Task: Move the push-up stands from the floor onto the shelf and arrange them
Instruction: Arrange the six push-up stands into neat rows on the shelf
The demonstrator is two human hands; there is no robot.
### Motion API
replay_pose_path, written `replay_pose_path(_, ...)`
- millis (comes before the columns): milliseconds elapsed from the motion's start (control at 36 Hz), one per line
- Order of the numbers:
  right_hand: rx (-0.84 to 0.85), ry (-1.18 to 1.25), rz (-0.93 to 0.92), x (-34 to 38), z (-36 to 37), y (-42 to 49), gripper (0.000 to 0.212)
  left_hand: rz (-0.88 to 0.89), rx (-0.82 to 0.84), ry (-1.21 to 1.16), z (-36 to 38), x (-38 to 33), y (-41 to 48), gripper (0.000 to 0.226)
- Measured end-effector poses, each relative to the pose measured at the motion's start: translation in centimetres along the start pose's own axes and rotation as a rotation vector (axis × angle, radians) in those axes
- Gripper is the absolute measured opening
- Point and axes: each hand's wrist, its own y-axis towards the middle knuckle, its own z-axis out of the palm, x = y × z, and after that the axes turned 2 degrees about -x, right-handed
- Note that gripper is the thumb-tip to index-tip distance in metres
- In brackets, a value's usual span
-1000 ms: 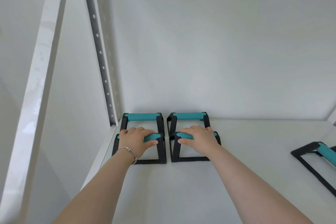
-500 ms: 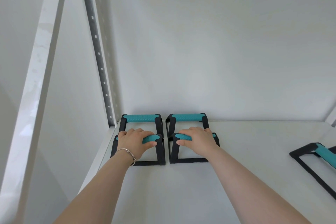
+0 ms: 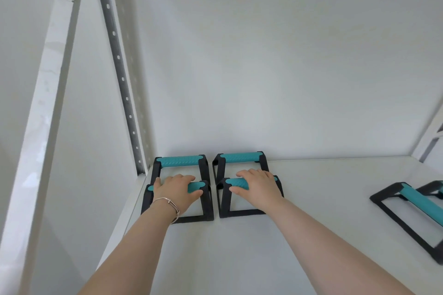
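front-left push-up stand [image 3: 177,201] gripped by left hand [image 3: 176,190], front-right push-up stand [image 3: 249,196] by right hand [image 3: 260,188], fingers curled over teal bars | both on white shelf [image 3: 239,258], just before two rear stands [image 3: 179,163] | risk: pushing further likely knocks rear pair askew; left stand sits near shelf edge

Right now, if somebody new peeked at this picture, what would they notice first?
Probably the four black push-up stands with bright teal grips, set two by two in the shelf's back left corner. The left hand grips the near left stand and the right hand grips the near right stand. Another stand sits apart at the right edge, turned at an angle.
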Motion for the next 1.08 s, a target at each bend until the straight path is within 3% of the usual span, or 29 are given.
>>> replay_pose_path(139,-0.049,-0.059,-0.030,-0.6,0.3,-0.7,0.052,0.011,-0.036,0.016,0.2,0.0,-0.5,0.042)
replay_pose_path(361,0.000,0.003,0.029,-0.2,0.3,0.2,0.069,-0.015,-0.063,-0.043,0.5,-0.1,-0.7,0.052)
replay_pose_path(472,-0.058,0.103,0.036,-0.1,-0.3,2.3,0.061,-0.029,-0.127,-0.075,0.0,0.3,0.4,0.056)
replay_pose_path(639,-0.150,0.013,-0.059,-0.2,-0.6,6.7,0.062,0.025,-0.185,0.023,-1.0,0.9,4.5,0.056)
replay_pose_path(917,0.144,-0.048,0.116,-1.2,0.8,12.2,0.066,-0.009,0.012,0.076,-0.8,1.5,10.3,0.053)
replay_pose_path(1083,0.139,-0.041,0.146,-1.4,1.0,12.3,0.063,-0.060,0.021,0.067,-0.5,1.1,10.9,0.043)
